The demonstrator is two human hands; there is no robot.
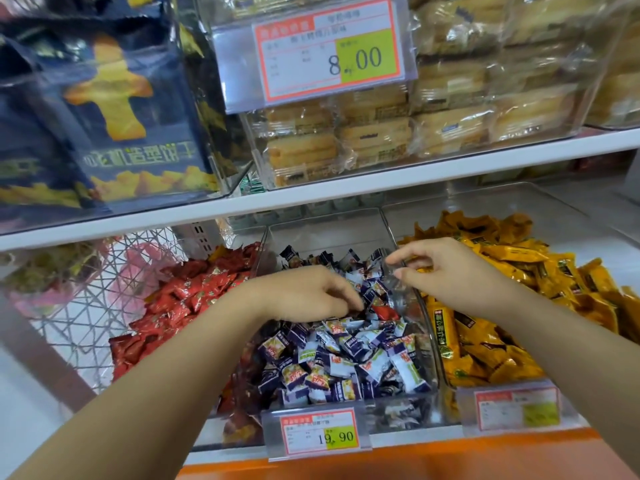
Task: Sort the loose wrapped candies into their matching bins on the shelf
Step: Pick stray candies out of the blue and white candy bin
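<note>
Three clear bins sit side by side on the lower shelf: red candies (pixel 194 296) on the left, purple-and-white candies (pixel 346 362) in the middle bin (pixel 398 415), yellow candies (pixel 505 344) on the right. One stray red candy (pixel 385 312) lies on top of the purple-and-white pile. My left hand (pixel 304 292) reaches down into the middle bin, its curled fingertips among the wrappers just left of that red candy. My right hand (pixel 446 268) hovers over the clear divider between the middle and right bins, thumb and fingers apart, holding nothing.
A white shelf board (pixel 346 190) runs just above the bins, carrying clear boxes of wrapped biscuits (pixel 381 133) and dark blue snack bags (pixel 114 126). Price tags (pixel 322 433) hang on the bin fronts. A wire basket (pixel 90 306) stands left of the red bin.
</note>
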